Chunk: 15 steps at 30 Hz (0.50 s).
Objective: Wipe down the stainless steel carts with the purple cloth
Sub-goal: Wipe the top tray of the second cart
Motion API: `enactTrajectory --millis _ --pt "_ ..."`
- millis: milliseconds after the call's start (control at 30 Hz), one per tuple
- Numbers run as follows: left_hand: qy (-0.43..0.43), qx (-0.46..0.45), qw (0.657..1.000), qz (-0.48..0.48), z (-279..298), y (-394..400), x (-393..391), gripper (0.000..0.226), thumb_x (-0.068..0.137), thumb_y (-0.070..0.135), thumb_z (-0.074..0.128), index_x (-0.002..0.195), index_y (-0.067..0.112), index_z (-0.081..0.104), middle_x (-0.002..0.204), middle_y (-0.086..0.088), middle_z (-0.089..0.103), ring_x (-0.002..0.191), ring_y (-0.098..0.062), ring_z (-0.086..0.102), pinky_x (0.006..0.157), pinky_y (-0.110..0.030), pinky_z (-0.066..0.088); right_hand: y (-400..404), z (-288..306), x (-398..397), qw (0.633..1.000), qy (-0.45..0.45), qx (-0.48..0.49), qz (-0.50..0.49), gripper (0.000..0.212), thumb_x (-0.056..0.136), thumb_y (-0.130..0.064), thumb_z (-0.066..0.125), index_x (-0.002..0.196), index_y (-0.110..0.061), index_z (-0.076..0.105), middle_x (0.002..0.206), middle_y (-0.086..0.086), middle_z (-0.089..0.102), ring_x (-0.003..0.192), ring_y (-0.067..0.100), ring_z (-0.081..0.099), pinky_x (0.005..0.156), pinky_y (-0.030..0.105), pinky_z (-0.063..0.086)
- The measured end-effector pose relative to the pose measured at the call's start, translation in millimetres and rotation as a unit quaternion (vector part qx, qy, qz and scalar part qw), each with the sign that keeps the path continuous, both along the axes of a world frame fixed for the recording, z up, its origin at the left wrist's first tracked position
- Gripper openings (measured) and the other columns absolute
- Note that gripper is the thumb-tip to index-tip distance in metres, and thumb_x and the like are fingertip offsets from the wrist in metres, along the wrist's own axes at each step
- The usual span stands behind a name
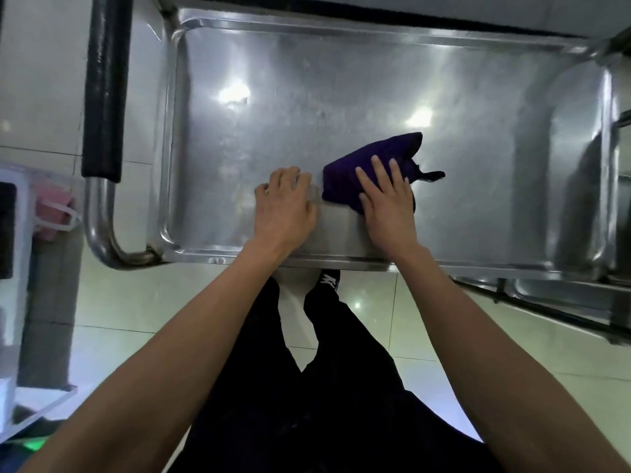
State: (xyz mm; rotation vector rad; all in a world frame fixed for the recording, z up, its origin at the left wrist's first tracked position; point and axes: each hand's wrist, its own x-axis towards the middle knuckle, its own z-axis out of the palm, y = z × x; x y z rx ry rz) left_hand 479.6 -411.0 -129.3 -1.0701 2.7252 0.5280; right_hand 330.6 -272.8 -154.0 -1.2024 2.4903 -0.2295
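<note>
The purple cloth [368, 172] lies bunched on the tray top of the stainless steel cart [307, 97], toward the near edge and a little right of the tray's middle. The right hand [387, 203] lies flat on top of it, fingers straight and slightly spread, palm pressing the cloth's near right part down against the steel. Most of the cloth shows beyond and to the left of the fingertips, and a dark corner pokes out to the right past the hand.

The left hand [285, 206] rests on the bare steel just to the left of the cloth, close to its edge. Its fingers are bent at the knuckles with the tips down on the tray, holding nothing. I cannot tell whether it touches the cloth.

Both forearms reach in over the cart's near rim. The tray surface is dull and streaked, with two bright light reflections on it. At the cart's left end a bent steel tube carries a black padded handle [106, 83]. Below the rim, dark trousers [324, 387] and a black shoe [329, 279] show against the pale tiled floor [512, 353]. A clear plastic box [24, 268] stands on the floor at the far left, with something pink [54, 213] behind it.
</note>
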Motion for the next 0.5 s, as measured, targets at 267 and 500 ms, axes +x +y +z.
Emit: enactTrajectory --millis 267,500 --pt "0.006 -0.009 1.000 0.029 0.9 3.9 19.6 0.039 0.101 0.030 0.047 0.137 0.017 0.053 0.149 -0.007 0.046 0.140 -0.027 0.036 0.109 -0.051 0.033 24.0 -4.4 18.9 1.000 0.019 0.013 0.006 0.050 0.108 -0.026 0.035 0.157 -0.027 0.028 0.167 0.004 0.011 0.154 0.031 -0.001 0.124 0.053 0.008" --pt "-0.017 -0.008 0.997 0.072 2.7 -35.0 79.3 0.043 0.097 0.028 0.051 0.139 0.016 0.052 0.150 -0.008 0.044 0.141 -0.029 0.034 0.111 -0.054 0.032 -24.5 -14.5 66.1 0.997 0.036 -0.013 0.065 0.051 0.105 -0.025 0.041 0.155 -0.027 0.032 0.166 0.005 0.016 0.154 0.033 0.004 0.122 0.056 0.012"
